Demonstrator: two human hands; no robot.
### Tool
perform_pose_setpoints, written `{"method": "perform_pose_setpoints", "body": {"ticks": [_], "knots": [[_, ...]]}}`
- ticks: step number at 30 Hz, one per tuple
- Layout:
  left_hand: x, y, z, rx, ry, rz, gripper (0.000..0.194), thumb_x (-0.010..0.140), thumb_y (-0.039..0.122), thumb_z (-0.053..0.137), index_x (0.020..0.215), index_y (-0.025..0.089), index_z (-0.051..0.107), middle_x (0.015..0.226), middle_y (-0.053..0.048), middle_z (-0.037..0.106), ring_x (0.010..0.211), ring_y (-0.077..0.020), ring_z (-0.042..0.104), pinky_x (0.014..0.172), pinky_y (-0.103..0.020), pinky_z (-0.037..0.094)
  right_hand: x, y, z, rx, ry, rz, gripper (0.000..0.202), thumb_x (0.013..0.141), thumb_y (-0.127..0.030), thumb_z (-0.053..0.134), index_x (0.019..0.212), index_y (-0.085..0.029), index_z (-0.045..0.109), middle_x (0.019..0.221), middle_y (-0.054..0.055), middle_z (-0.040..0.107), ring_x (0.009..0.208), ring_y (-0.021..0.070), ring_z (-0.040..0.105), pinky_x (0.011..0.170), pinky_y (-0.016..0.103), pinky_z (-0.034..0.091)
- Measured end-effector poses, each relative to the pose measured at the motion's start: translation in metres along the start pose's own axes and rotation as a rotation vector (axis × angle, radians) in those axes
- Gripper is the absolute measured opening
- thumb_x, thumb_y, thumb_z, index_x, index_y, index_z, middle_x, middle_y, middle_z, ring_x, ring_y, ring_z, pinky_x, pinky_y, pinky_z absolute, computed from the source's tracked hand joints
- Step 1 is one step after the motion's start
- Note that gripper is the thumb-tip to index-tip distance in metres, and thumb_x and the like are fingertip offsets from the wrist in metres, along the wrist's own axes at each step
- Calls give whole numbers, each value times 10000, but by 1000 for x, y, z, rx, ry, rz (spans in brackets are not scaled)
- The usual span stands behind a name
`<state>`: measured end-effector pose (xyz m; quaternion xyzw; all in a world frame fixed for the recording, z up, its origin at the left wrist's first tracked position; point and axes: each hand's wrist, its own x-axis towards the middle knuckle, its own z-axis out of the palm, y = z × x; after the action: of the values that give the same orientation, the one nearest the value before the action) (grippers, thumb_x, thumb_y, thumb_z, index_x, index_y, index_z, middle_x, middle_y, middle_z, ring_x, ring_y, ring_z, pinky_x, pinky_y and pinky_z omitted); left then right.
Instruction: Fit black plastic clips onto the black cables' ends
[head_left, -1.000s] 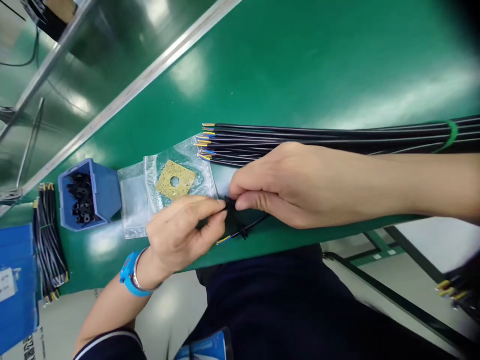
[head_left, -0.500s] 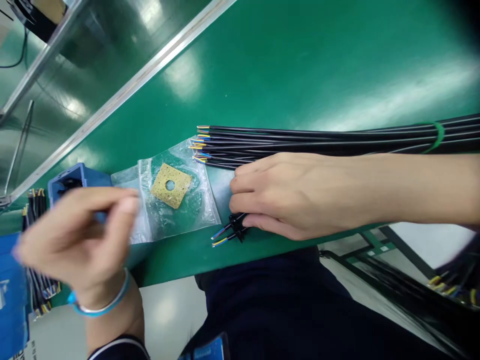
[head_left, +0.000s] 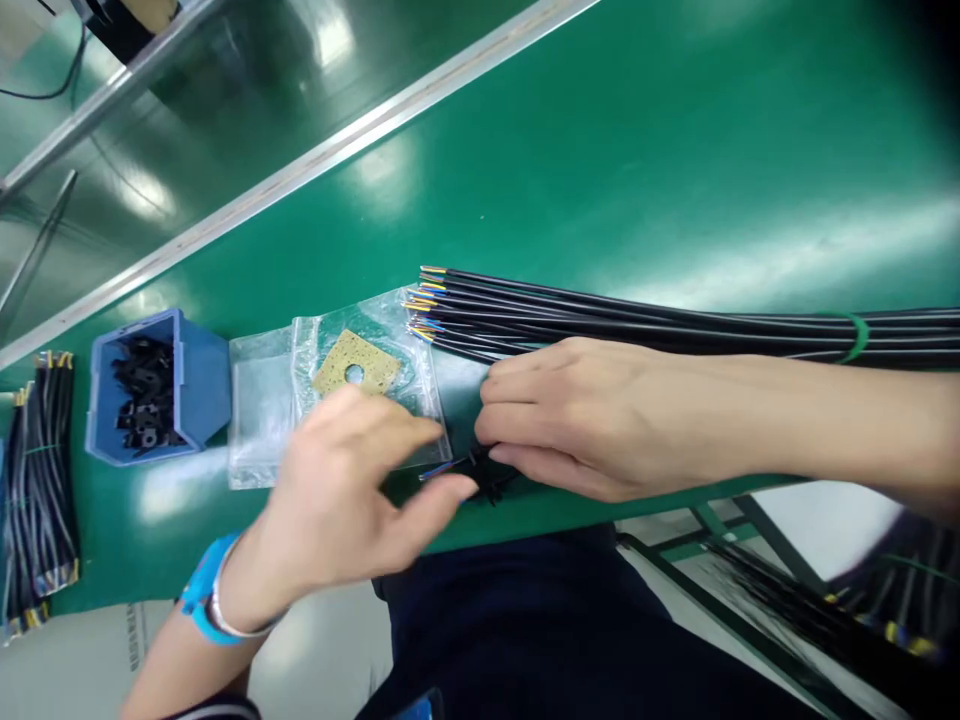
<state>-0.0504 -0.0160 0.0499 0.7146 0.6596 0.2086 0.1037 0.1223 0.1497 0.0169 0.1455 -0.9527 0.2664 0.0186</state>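
Your right hand (head_left: 585, 415) lies flat on the green table (head_left: 600, 150), and its fingers are pressed together on one black cable (head_left: 480, 468) near the table edge at 6 o'clock. The stripped end of the cable, with a blue and a yellow core, points to 9 o'clock, and a small black clip sits on it. Your left hand (head_left: 352, 500) is just beside this end; its thumb and forefinger are a little apart and hold nothing that I can see. I think the good way is to keep the right hand firm, so the cable does not roll, and to take the clip only with the fingertips, without bending the thin cores.

The cable bundle (head_left: 675, 325) lies at 12 o'clock of your right hand, bound by a green tie. The plastic bag (head_left: 262, 400) with a yellow pad and the blue bin (head_left: 199, 375) of black clips are at 9 o'clock. I can read no writing or brand here.
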Motion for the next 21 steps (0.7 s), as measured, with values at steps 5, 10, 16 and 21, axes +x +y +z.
{"method": "perform_pose_setpoints", "body": {"ticks": [5,10,16,21], "knots": [[-1,13,31,45,-67,100,89,839,253,643,837,167,666,748,-23,667,664,-159,573,621,-312,452,1,0,1,9,43,-14,247,933,-182,348,765,-175,529,731,34,518,669,168,455,607,290,366],[-4,9,31,215,18,228,79,830,219,645,826,142,662,689,-23,662,624,-160,558,559,-310,402,3,0,1,6,-7,-36,243,918,-147,369,733,-177,523,727,28,527,667,163,458,621,290,370],[-3,19,32,258,-4,252,94,811,219,657,851,140,685,687,-28,672,584,-166,535,516,-325,356,1,-1,-1,34,-14,-22,204,900,-156,460,717,-178,548,719,16,544,656,151,479,639,282,392],[-3,3,-11,140,88,3,223,768,317,709,939,173,705,801,-42,702,701,-177,598,629,-332,453,-1,2,-2,-93,140,25,282,958,-311,435,785,-183,617,732,35,555,703,178,499,651,308,408]]}}
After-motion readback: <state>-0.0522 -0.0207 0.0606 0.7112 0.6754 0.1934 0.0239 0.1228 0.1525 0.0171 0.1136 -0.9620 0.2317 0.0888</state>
